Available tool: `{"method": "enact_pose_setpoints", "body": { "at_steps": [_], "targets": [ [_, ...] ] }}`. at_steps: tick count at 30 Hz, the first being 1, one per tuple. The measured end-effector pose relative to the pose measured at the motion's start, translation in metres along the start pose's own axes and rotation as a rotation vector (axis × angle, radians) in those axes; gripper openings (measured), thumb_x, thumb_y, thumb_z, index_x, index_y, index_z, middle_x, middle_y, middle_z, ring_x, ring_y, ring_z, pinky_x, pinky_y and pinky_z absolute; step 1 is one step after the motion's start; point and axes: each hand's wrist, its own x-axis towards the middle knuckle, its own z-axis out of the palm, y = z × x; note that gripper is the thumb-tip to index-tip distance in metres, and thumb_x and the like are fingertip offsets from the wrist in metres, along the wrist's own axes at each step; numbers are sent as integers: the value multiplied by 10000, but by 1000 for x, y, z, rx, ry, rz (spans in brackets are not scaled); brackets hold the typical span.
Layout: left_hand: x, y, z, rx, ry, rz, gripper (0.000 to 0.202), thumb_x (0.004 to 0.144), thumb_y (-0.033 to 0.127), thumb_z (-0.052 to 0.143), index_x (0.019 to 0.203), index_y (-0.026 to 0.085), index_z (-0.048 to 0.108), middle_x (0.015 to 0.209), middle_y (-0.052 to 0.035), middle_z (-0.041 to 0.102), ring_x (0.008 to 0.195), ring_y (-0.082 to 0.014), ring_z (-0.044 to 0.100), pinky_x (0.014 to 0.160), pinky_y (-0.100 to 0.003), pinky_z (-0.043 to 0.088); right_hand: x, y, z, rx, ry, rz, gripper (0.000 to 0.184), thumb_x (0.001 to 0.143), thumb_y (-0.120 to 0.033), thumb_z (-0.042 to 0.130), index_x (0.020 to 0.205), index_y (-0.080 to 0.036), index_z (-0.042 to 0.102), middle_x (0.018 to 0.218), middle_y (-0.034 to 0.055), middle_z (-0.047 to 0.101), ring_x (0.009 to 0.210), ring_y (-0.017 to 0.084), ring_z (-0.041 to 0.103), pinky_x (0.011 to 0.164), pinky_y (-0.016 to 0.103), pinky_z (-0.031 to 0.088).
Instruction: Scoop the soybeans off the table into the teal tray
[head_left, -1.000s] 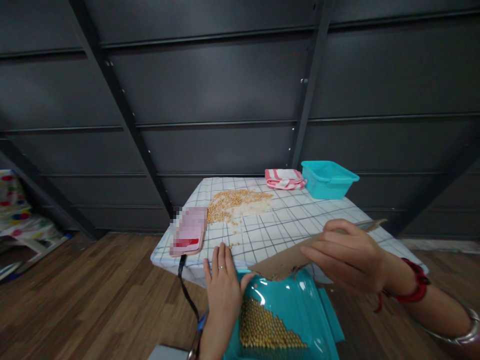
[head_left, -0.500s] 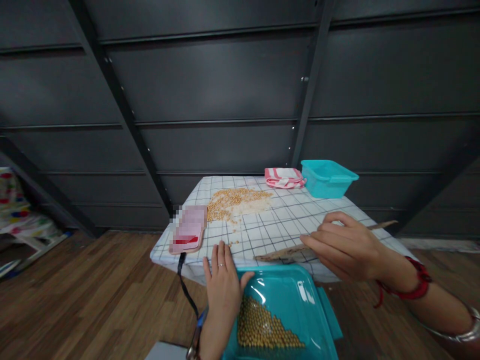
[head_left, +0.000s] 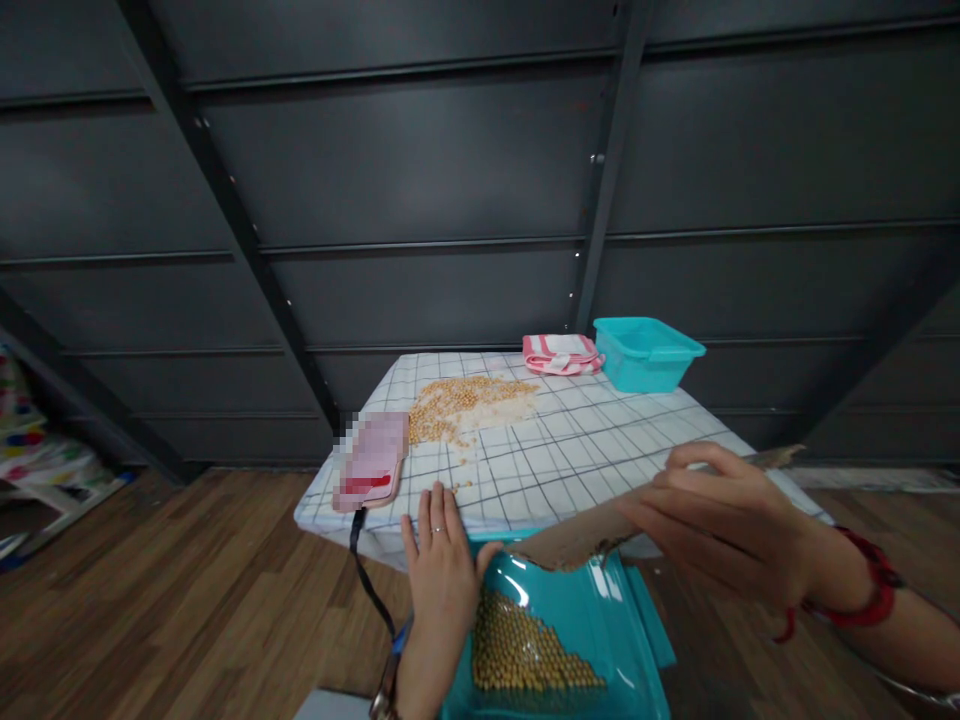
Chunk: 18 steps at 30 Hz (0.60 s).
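Observation:
My right hand (head_left: pixel 720 515) grips a torn brown strip of cardboard (head_left: pixel 577 535), its far end hanging over the rim of the near turquoise tub (head_left: pixel 630 600). My left hand (head_left: pixel 442 560) lies flat with fingers stretched, over the table edge and the tub's left rim; whether it presses on the tub I cannot tell. Inside the tub, yellow-brown soybeans (head_left: pixel 525 650) gather on the left side. A few loose beans (head_left: pixel 463 487) lie on the cloth just past my left fingertips. Farther back spreads a pile of beans (head_left: pixel 457 400) beside whitish grains (head_left: pixel 502 411).
A white checked cloth (head_left: pixel 570 450) covers the table. On its left is a pink phone (head_left: pixel 371 460) with a black strap (head_left: pixel 367 580). A folded pink-striped towel (head_left: pixel 561 355) and another turquoise tub (head_left: pixel 649 360) stand at the back, before a dark panelled wall (head_left: pixel 420 170).
My right hand has moved slightly right and down, and the cardboard has turned to show its broad face, reaching over the tub's rim. My left hand stays put; the whole view has shifted slightly.

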Motion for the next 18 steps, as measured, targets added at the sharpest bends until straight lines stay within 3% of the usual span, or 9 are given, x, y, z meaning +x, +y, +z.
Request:
{"method": "enact_pose_setpoints", "body": {
  "at_steps": [4, 8, 13, 18],
  "targets": [
    [0, 0, 0, -10, 9, -9, 791, 754, 637, 215, 1217, 24, 404, 1227, -218, 482, 1160, -321, 399, 939, -516, 296, 17, 10, -1, -32, 161, -91, 208, 812, -83, 371, 968, -139, 497, 604, -17, 544, 571, 106, 439, 656, 312, 357],
    [1, 0, 0, -2, 28, -23, 819, 737, 659, 185, 1201, 30, 426, 1216, -207, 497, 1150, -314, 412, 948, -500, 291, 41, 17, 14, -133, 268, -146, 190, 787, -86, 427, 956, -124, 504, 628, 3, 586, 615, 117, 473, 663, 308, 367],
    [1, 0, 0, 42, 65, -6, 835, 746, 651, 135, 1175, 6, 448, 1196, -205, 516, 1124, -311, 433, 937, -495, 295, 55, 9, 33, -170, 273, -214, 168, 808, -107, 402, 916, -110, 531, 617, 7, 587, 595, 116, 466, 648, 299, 357],
    [1, -2, 1, 34, 52, -18, 835, 747, 649, 132, 1190, 9, 433, 1207, -206, 507, 1133, -308, 425, 946, -493, 284, 54, 3, 33, -124, 265, -208, 180, 816, -115, 384, 909, -109, 537, 619, 5, 575, 591, 112, 456, 656, 297, 348]
  ]
}}
